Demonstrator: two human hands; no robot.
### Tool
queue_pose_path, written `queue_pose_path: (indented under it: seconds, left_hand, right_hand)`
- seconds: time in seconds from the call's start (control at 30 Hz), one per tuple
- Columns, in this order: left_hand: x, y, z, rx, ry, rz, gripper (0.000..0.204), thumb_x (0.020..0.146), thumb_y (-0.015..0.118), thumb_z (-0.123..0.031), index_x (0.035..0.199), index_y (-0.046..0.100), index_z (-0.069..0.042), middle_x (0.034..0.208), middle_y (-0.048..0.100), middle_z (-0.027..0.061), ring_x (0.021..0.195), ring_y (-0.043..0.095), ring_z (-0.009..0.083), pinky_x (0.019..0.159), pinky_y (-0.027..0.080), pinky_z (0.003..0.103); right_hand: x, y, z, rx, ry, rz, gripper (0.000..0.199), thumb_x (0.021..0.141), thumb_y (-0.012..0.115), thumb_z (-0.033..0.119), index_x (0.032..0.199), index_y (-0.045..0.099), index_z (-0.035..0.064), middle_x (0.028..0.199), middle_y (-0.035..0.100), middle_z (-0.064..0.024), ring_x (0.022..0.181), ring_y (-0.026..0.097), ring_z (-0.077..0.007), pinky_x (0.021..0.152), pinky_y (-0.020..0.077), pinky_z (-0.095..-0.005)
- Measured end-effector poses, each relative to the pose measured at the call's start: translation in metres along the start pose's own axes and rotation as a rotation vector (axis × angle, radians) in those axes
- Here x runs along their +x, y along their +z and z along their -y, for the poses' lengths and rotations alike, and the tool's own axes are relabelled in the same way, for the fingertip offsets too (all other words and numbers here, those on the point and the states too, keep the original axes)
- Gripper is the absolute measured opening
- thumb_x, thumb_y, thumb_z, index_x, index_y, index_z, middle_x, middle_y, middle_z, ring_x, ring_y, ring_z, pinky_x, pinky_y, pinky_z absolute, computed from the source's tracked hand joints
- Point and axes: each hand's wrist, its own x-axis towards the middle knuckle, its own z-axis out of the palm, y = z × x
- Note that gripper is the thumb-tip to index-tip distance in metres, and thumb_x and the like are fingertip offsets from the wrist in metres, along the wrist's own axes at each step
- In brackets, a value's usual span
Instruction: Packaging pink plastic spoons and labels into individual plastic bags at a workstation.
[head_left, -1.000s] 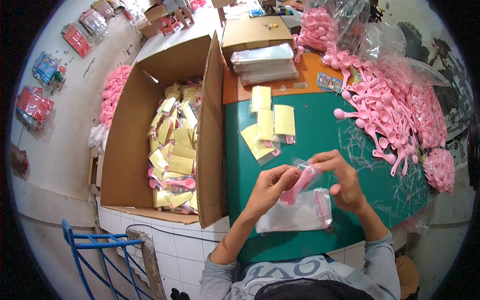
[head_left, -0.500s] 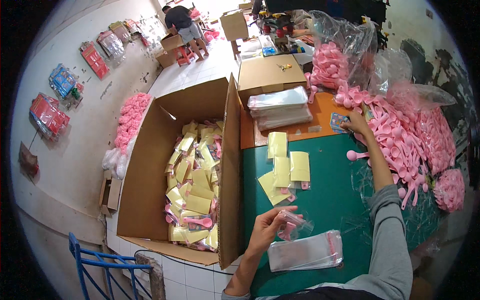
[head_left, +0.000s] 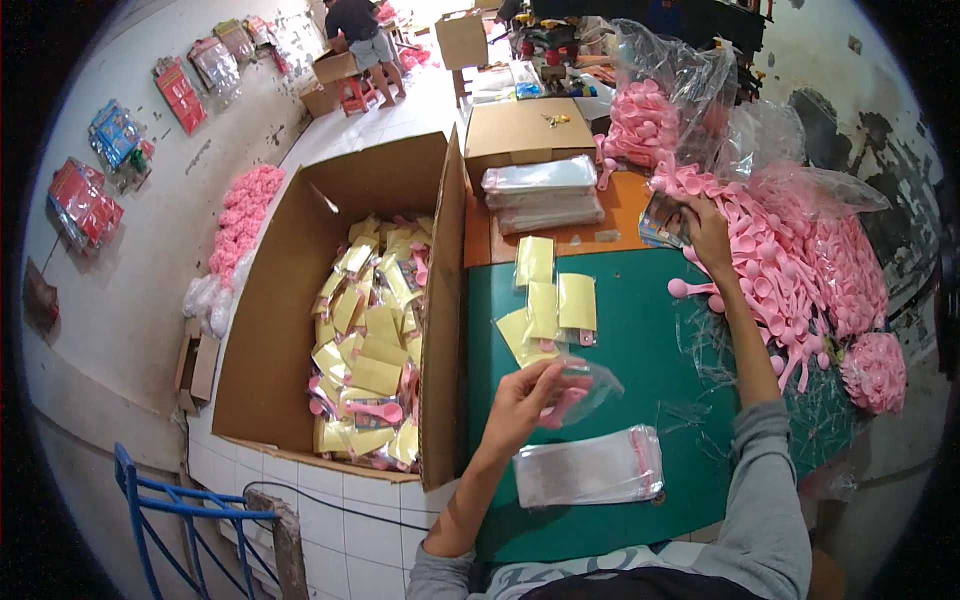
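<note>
My left hand (head_left: 522, 402) is closed on a small clear plastic bag (head_left: 600, 388), above the green table top. Inside the bag shows a pink spoon (head_left: 566, 402), partly hidden by my fingers. Farther off, my right hand (head_left: 706, 232) pinches a colourful printed card (head_left: 660, 214) at the small card stack, beside the heap of pink spoons (head_left: 775, 245). Below my left hand lies a stack of clear bags (head_left: 588, 467). Just beyond that hand rest several filled packets with pale yellow cards (head_left: 577, 302).
On the left stands a tall open carton (head_left: 265, 330) holding many yellow-card packets (head_left: 378, 372). More clear bags (head_left: 540, 178) lie in front of a closed cardboard box (head_left: 528, 130). A blue metal frame (head_left: 190, 508) is at lower left. Another person (head_left: 362, 45) stands far back.
My right hand has raised a card at the stack, tilting it up. My left hand still holds the bag, which now spreads wider to the right. The whole view has shifted slightly.
</note>
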Motion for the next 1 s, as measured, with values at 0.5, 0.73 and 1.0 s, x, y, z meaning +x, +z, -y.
queue_pose_path:
  seconds: [0.5,0.73,1.0]
  left_hand:
    - [-0.01,0.011,-0.005,0.065,-0.024,0.098,0.029,0.092,0.047,-0.022,0.102,0.059,0.003,0.087,0.065,0.0126,0.081,0.063,0.014,0.07,0.051,0.023]
    - [-0.015,0.018,-0.006,0.216,0.053,0.045,0.028,0.092,0.047,-0.02,0.097,0.061,0.004,0.081,0.066,0.01,0.076,0.064,0.0114,0.065,0.052,0.022]
    - [-0.017,0.029,-0.001,0.269,0.103,-0.064,0.028,0.092,0.047,-0.022,0.09,0.062,0.001,0.07,0.065,0.0091,0.066,0.065,0.0113,0.056,0.051,0.023]
  right_hand:
    - [-0.046,-0.12,0.189,0.386,-0.165,0.662,0.012,0.075,0.062,0.007,0.088,0.063,0.0074,0.076,0.06,-0.0073,0.066,0.061,-0.0203,0.057,0.0476,-0.0293]
    - [-0.051,-0.129,0.194,0.363,-0.167,0.698,0.012,0.073,0.061,0.006,0.085,0.062,0.0066,0.075,0.057,-0.0094,0.066,0.06,-0.0252,0.057,0.0474,-0.0326]
    - [-0.055,-0.128,0.19,0.399,-0.175,0.752,0.011,0.071,0.06,0.002,0.082,0.062,0.0048,0.074,0.057,-0.0096,0.066,0.06,-0.0255,0.058,0.0477,-0.0324]
